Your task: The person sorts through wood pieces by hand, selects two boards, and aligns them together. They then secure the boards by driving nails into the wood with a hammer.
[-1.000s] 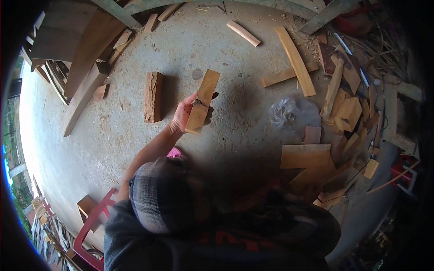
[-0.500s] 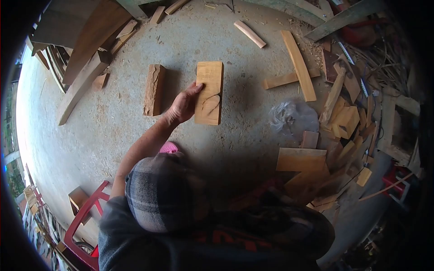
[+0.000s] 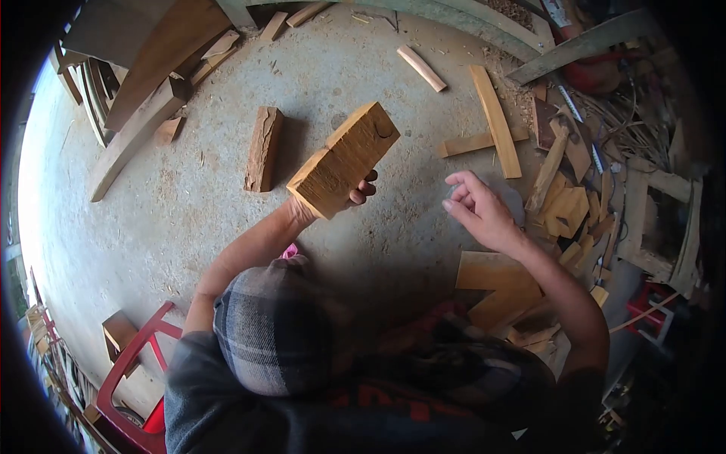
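Left hand [image 3: 363, 191]: we are holding 1 block [image 3: 339, 165] raised, fingers curled.
Right hand [image 3: 484, 216]: half-open, empty.
Remaining work: we are not seeing.

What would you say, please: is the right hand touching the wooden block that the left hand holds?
Apart. The head view shows a plain gap, with floor visible between the right hand and the wooden block.

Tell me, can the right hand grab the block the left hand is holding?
Probably yes: the right hand looks empty, and nothing seems to stand between it and the block in the left hand, just floor below.
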Motion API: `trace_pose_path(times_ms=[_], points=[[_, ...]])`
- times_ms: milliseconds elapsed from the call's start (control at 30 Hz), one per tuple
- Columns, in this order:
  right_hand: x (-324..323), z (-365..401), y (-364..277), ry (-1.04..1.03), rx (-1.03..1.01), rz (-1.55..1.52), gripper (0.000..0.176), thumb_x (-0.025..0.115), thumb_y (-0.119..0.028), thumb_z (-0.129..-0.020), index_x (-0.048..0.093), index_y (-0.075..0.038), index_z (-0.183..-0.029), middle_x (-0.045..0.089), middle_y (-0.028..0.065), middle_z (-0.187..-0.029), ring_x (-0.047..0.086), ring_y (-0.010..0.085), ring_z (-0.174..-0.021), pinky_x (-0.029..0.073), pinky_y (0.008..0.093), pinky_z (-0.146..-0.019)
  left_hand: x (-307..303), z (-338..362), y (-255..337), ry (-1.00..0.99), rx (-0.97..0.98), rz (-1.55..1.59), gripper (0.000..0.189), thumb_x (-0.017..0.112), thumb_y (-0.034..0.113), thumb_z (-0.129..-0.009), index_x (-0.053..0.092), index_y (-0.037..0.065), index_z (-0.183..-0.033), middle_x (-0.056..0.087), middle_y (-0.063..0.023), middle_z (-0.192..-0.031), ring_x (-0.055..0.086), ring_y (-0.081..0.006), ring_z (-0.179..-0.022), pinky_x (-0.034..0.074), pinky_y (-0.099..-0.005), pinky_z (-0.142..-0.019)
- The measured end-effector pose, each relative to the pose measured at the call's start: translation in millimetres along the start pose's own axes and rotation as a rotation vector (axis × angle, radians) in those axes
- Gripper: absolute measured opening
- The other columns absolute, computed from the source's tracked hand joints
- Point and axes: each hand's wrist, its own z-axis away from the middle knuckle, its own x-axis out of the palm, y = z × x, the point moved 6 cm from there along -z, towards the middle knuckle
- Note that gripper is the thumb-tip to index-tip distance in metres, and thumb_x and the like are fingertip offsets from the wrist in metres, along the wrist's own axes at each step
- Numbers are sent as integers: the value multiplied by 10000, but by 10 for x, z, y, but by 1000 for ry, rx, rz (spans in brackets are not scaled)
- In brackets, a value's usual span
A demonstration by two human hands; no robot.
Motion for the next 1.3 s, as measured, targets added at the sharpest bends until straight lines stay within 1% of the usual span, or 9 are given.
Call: trace_pose_path(times_ms=[100,267,467,533,600,767,967,1133,1300], points=[[207,-496,1,4,98,-71,438,586,-283,-939,434,-35,-1267,583,73,-959,586,119,-755,478,253,-635,-78,46,-35,29,-12,1,532,533,395,-926,430,52,-1319,454,-156,-993,489,-248,-818,498,-309,-623],[553,-847,-91,-98,154,-740,572,534,-511,-926,476,-36,-1238,593,75,-996,597,175,-801,502,315,-664,-199,135,-134,159,3,-93,521,485,437,-941,459,61,-1300,499,-181,-1029,517,-251,-779,514,-330,-605],[695,-832,176,-147,332,-886,449,499,-497,-948,549,-64,-1056,527,10,-816,475,81,-595,421,248,-527,-265,217,-97,114,-105,-430,504,462,436,-962,471,96,-1334,537,-201,-1208,607,-267,-985,544,-336,-713],[689,-800,280,-140,399,-933,437,482,-486,-959,556,-60,-1019,516,11,-783,441,61,-543,387,221,-482,-339,320,120,346,136,-634,506,532,364,-952,427,124,-1384,504,-140,-1310,572,-229,-1104,542,-334,-773],[889,-694,410,-429,600,-1177,455,431,-482,-979,560,-46,-993,507,17,-720,381,28,-465,320,180,-405,-267,323,237,392,155,-939,544,676,243,-884,441,180,-1371,536,-45,-1292,532,-190,-1134,452,-396,-954],[1192,-479,291,-783,693,-1309,552,224,-477,-1011,545,-28,-1034,578,71,-720,354,27,-415,294,178,-357,134,100,166,281,190,-1132,598,726,275,-845,452,134,-1357,551,-45,-1277,492,-180,-1196,394,-390,-1016],[791,-560,335,-362,530,-747,520,363,-534,-979,547,-69,-1118,604,54,-831,551,121,-628,442,238,-495,104,105,85,343,208,-979,611,743,318,-826,470,128,-1338,577,-61,-1233,530,-205,-1167,405,-423,-1018],[693,-592,12,-420,361,-847,542,499,-542,-931,519,-75,-1205,581,56,-1038,579,144,-839,496,268,-661,66,144,121,442,278,-1046,673,754,341,-814,428,115,-1357,589,-126,-1116,559,-228,-1116,450,-409,-964],[824,-640,105,-375,289,-676,545,576,-403,-935,420,-75,-1341,518,41,-1196,542,141,-975,482,313,-749,89,155,92,486,292,-1228,640,728,323,-836,427,97,-1354,603,-78,-1156,574,-206,-1068,446,-405,-957]])
